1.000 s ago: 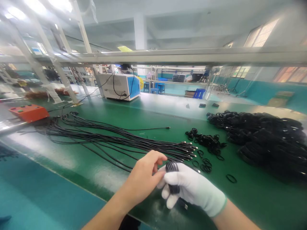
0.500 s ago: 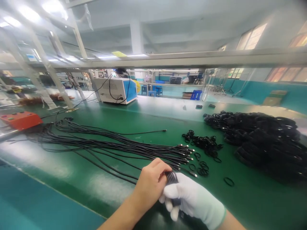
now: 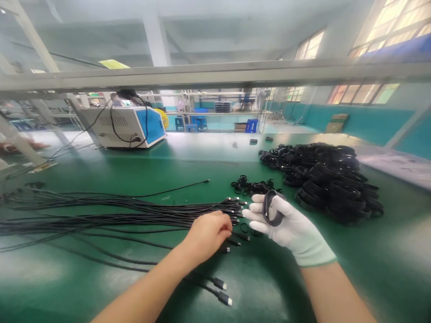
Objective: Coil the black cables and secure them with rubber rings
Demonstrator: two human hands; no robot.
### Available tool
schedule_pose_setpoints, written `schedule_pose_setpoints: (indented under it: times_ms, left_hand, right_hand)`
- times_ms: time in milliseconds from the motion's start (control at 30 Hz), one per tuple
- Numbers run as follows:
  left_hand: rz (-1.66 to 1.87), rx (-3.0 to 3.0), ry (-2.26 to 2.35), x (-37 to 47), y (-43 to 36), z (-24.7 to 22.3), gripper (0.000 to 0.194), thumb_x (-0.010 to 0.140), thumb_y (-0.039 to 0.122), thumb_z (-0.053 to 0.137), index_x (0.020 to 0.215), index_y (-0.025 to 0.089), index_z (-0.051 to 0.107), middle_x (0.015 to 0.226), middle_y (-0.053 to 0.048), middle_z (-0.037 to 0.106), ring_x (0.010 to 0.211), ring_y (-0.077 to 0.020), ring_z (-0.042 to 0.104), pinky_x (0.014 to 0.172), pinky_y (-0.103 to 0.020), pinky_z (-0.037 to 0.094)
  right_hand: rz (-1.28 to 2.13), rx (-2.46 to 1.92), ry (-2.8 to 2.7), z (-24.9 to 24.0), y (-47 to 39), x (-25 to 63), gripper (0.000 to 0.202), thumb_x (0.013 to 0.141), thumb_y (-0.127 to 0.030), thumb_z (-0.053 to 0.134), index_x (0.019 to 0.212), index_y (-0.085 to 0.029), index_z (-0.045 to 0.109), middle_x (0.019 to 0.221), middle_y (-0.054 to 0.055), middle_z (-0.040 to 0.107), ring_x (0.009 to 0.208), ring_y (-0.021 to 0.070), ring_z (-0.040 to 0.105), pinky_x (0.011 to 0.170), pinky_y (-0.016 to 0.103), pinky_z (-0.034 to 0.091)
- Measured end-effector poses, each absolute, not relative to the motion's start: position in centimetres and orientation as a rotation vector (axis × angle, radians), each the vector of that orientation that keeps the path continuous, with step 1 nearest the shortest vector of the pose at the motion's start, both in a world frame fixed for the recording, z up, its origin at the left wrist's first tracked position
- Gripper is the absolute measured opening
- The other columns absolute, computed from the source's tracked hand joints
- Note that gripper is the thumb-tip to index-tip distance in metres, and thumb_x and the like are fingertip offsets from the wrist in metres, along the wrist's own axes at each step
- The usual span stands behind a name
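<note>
My right hand [image 3: 292,226], in a white glove, holds a coiled black cable [image 3: 274,208] upright between thumb and palm, its other fingers stretched out to the left. Beside it, my bare left hand [image 3: 210,233] is closed, its fingertips curled under and hidden over the ends of the laid-out cables. What it pinches, if anything, does not show. Many straight black cables [image 3: 134,220] run leftward across the green table, their metal-tipped plugs around my left hand. Two plugs [image 3: 224,298] lie apart nearer to me. Small black rings [image 3: 256,185] sit in a heap behind my right hand.
A large pile of coiled black cables [image 3: 323,179] lies at the right on the green table [image 3: 188,161]. A white and blue machine [image 3: 124,128] stands at the back left. A metal rail [image 3: 208,76] crosses above the table.
My hands have parted. The right one has moved up and right with the coiled cable, while the left has left the coil for the cable ends. The view has turned right.
</note>
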State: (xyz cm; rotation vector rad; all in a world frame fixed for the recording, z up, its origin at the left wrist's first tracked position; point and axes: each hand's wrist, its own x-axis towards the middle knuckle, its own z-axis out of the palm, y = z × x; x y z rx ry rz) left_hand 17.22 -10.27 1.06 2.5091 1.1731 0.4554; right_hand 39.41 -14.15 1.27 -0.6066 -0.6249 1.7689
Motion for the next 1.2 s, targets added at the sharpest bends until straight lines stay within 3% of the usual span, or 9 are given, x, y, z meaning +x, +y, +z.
schedule_pose_setpoints:
  times_ms: [200, 300, 467, 567, 667, 833, 1033, 1200]
  left_hand:
    - [0.400, 2.650, 1.008, 22.1, -8.6, -1.3, 0.013, 0.076, 0.013, 0.052, 0.075, 0.020, 0.063, 0.089, -0.005, 0.063, 0.092, -0.0233, 0.055, 0.079, -0.032, 0.038]
    - [0.423, 2.638, 0.948, 23.0, -8.0, -1.6, 0.014, 0.080, 0.015, 0.049, 0.073, 0.019, 0.061, 0.087, -0.006, 0.063, 0.092, -0.0238, 0.054, 0.082, -0.034, 0.038]
    - [0.547, 2.441, 1.032, 20.3, -8.8, 0.6, 0.016, 0.085, 0.022, 0.039, 0.079, 0.018, 0.053, 0.079, -0.003, 0.059, 0.076, -0.0171, 0.054, 0.067, -0.027, 0.041]
    - [0.686, 1.943, 0.998, 18.0, -10.4, 2.1, 0.016, 0.086, 0.029, 0.037, 0.078, 0.018, 0.046, 0.066, 0.001, 0.050, 0.059, -0.0115, 0.046, 0.054, -0.022, 0.037]
    - [0.830, 1.358, 0.866, 17.0, -12.2, 2.2, 0.014, 0.081, 0.029, 0.048, 0.076, 0.017, 0.044, 0.067, 0.002, 0.048, 0.056, -0.0090, 0.041, 0.054, -0.021, 0.035]
    - [0.906, 1.294, 0.937, 16.8, -13.5, 0.5, 0.013, 0.080, 0.027, 0.050, 0.074, 0.016, 0.046, 0.065, 0.003, 0.049, 0.054, -0.0084, 0.041, 0.052, -0.021, 0.033]
    - [0.942, 1.294, 0.868, 15.4, -14.8, 0.5, 0.021, 0.082, 0.033, 0.053, 0.070, 0.017, 0.047, 0.058, 0.004, 0.047, 0.051, -0.0081, 0.040, 0.048, -0.019, 0.030]
    - [0.801, 1.110, 0.434, 12.7, -15.7, 2.7, 0.023, 0.078, 0.038, 0.054, 0.072, 0.018, 0.044, 0.074, 0.000, 0.059, 0.037, -0.0038, 0.034, 0.039, -0.019, 0.021]
  right_hand:
    - [1.857, -0.481, -0.715, 0.9, -14.2, 38.3, 0.037, 0.074, -0.038, 0.069, 0.102, -0.015, 0.062, 0.096, 0.009, 0.068, 0.089, 0.0249, 0.066, 0.064, 0.029, 0.054]
    - [1.884, -0.485, -0.731, 0.9, -14.1, 37.8, 0.038, 0.073, -0.040, 0.069, 0.100, -0.015, 0.060, 0.095, 0.010, 0.067, 0.087, 0.0235, 0.066, 0.060, 0.028, 0.052]
    - [1.688, -0.676, -0.739, 1.1, -13.8, 36.6, 0.037, 0.070, -0.033, 0.072, 0.098, -0.014, 0.057, 0.085, 0.007, 0.065, 0.069, 0.0154, 0.062, 0.050, 0.021, 0.045]
    - [1.525, -0.835, -0.732, 1.0, -13.9, 35.3, 0.038, 0.068, -0.027, 0.074, 0.098, -0.014, 0.054, 0.078, 0.005, 0.063, 0.059, 0.0115, 0.056, 0.043, 0.019, 0.042]
    - [1.516, -0.862, -0.805, 0.6, -14.1, 33.4, 0.047, 0.063, -0.029, 0.076, 0.100, -0.013, 0.052, 0.077, 0.005, 0.062, 0.053, 0.0101, 0.053, 0.039, 0.020, 0.042]
    - [1.445, -0.952, -0.894, -0.5, -14.6, 30.4, 0.046, 0.063, -0.030, 0.076, 0.097, -0.013, 0.051, 0.055, -0.004, 0.055, 0.036, 0.0065, 0.043, 0.031, 0.016, 0.032]
    - [2.007, -0.182, -0.665, -1.6, -15.2, 30.2, 0.037, 0.067, -0.031, 0.072, 0.096, -0.019, 0.053, 0.070, -0.003, 0.055, 0.050, 0.0047, 0.050, 0.035, 0.010, 0.033]
    - [2.135, -0.045, -0.944, -1.5, -15.4, 31.1, 0.033, 0.064, -0.027, 0.071, 0.092, -0.016, 0.057, 0.071, 0.000, 0.056, 0.043, 0.0082, 0.052, 0.027, 0.015, 0.038]
